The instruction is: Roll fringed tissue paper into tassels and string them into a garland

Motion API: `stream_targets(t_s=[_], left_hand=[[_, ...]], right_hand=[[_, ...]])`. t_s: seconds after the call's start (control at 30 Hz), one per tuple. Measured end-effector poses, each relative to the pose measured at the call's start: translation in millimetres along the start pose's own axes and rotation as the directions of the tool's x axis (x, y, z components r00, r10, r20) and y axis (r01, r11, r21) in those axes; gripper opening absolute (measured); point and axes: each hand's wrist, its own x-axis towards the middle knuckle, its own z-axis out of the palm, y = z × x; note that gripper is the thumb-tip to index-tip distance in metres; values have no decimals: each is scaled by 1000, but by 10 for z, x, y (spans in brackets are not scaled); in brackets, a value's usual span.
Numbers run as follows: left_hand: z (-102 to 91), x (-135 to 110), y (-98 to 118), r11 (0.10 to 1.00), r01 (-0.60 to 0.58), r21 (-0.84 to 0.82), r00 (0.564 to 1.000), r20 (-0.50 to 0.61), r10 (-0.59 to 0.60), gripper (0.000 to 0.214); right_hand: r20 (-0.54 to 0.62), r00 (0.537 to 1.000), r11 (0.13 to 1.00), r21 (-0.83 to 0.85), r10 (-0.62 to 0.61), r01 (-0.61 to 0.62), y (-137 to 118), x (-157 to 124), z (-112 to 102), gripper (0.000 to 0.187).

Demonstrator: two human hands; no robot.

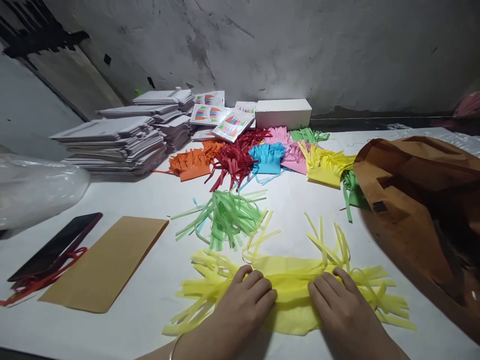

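A yellow sheet of fringed tissue paper [294, 320] lies spread in front of me, its cut strips fanning out left and right. My left hand [247, 297] has its fingers curled over the folded middle band, left of centre. On the right, my right hand [337, 300] grips the same band with bent fingers. The thumbs are hidden behind the hands. Just beyond the sheet lies a light green fringed tissue bundle [227, 217], touching neither hand.
Coloured fringed bundles, including a blue one [268, 159], line the back. Behind them stand stacked white packets [112, 145] and a white box [283, 114]. At left lie a phone [56, 245] and a brown card [107, 262]; a large brown bag [397, 200] stands right.
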Motion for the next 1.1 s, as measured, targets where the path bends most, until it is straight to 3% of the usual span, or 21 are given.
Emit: stream_targets(t_s=[0.1, 0.2, 0.33, 0.47, 0.53, 0.63, 0.7, 0.77, 0.9, 1.0, 1.1], left_hand=[[-43, -5, -7, 993, 121, 4, 992, -22, -121, 24], [-59, 55, -46, 970, 236, 61, 971, 20, -238, 30], [-54, 163, -90, 927, 335, 168, 928, 112, -356, 25], [-35, 198, -97, 917, 352, 190, 919, 113, -376, 21], [-15, 191, -106, 921, 345, 179, 926, 94, -365, 20], [22, 179, -128, 927, 335, 165, 936, 57, -348, 19], [29, 174, -130, 929, 337, 152, 938, 28, -345, 17], [7, 171, -111, 938, 324, 126, 946, -25, -324, 14], [-77, 156, -33, 989, 135, 65, 985, -115, -127, 3], [-70, 138, -10, 996, -14, 91, 996, -84, 22, 12], [4, 116, -42, 991, -82, 103, 995, -53, 88, 19]], right_hand=[[105, 990, 988, 111, 92, -103, 80, 22, -28, 30], [208, 964, 977, 104, 163, -188, 132, 126, 8, 26], [222, 952, 976, 13, 211, -219, 165, 292, 107, 27], [179, 950, 967, -27, 254, -254, 163, 378, 58, 25], [71, 967, 970, -30, 245, -243, 142, 394, -16, 21], [-52, 998, 996, 84, 33, -28, 80, 392, -71, 31], [-26, 991, 981, 139, -131, 133, 31, 373, -38, 33], [28, 977, 970, 128, -210, 205, -5, 346, 22, 33], [18, 985, 973, 161, -172, 167, -28, 313, 85, 29], [15, 991, 974, 187, -132, 127, -45, 318, 72, 29], [42, 980, 977, 96, -197, 192, -56, 301, 61, 34]])
